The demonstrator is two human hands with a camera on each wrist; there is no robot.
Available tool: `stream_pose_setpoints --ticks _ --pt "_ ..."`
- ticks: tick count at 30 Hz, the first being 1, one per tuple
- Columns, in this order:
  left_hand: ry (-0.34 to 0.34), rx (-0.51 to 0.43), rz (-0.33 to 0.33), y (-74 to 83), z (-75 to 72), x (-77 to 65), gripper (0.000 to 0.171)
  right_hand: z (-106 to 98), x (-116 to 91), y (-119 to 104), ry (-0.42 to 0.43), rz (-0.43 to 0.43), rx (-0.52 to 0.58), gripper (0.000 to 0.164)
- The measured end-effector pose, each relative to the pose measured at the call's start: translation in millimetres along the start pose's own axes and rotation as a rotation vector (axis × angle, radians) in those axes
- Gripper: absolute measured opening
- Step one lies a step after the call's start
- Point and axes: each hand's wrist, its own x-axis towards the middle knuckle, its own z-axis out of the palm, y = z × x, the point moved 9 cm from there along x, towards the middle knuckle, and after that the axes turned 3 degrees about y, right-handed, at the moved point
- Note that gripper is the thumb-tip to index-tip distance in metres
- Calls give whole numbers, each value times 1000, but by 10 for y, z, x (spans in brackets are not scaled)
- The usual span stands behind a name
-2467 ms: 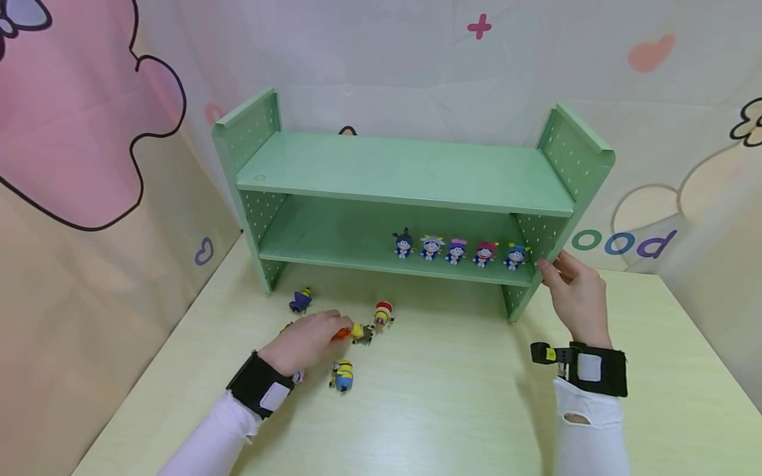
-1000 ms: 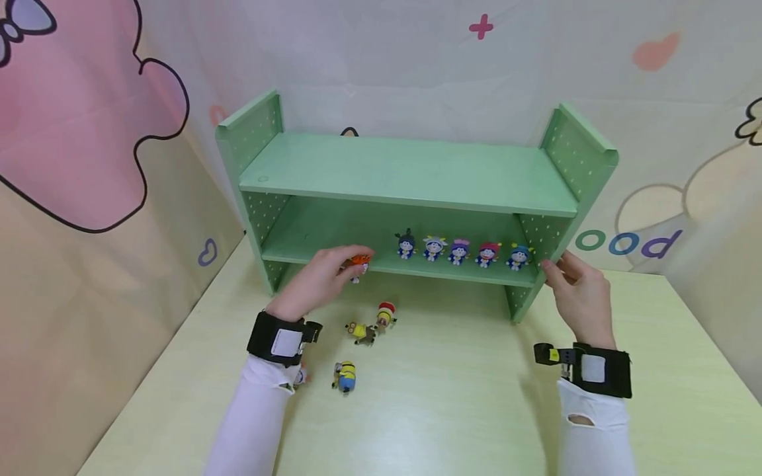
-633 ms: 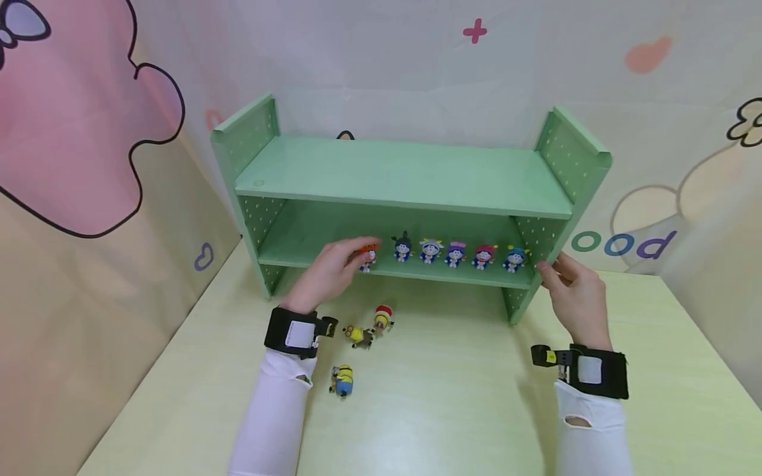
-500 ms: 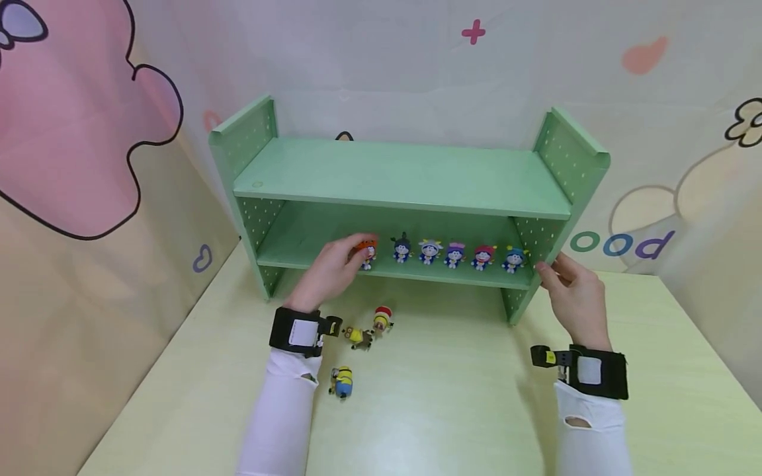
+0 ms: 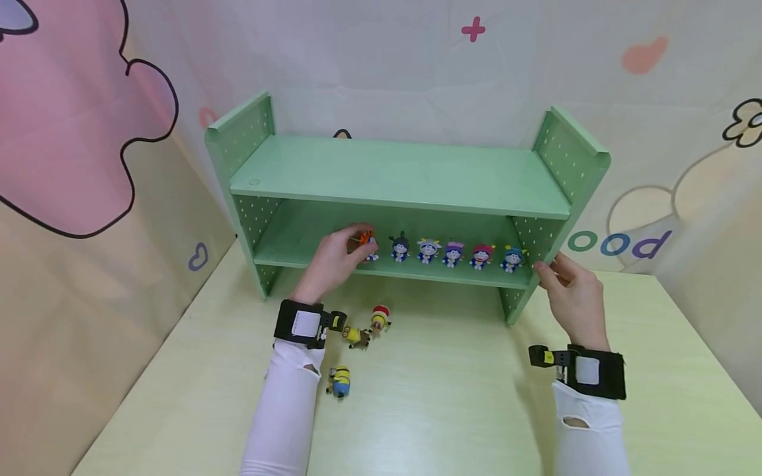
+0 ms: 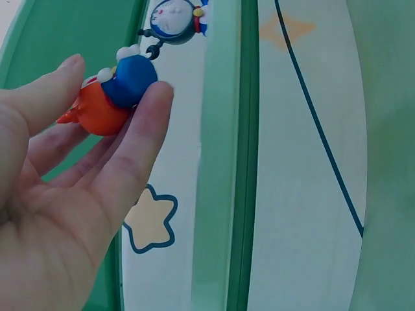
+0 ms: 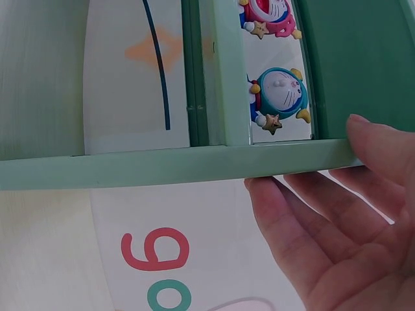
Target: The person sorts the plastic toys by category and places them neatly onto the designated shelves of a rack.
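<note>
Toy (image 6: 128, 85) pinched in my left grip (image 5: 333, 261) seems light, hard, best held by its orange head (image 6: 99, 116); my right grip (image 5: 576, 297) holds the shelf (image 5: 399, 170)

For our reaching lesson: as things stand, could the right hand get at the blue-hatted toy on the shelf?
Probably not: the right hand grips the side panel, which mostly stands between it and the toy.

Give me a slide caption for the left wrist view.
Left hand holding an orange-and-blue figurine near a dark-hooded figurine on the green shelf.
</note>
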Motion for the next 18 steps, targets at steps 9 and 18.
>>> stream_pose_setpoints --ticks 9,18 --pt "28 72 19 19 17 66 34 6 -9 15 -4 9 23 48" --pt "-5 94 47 4 55 100 32 6 1 8 -5 8 10 48"
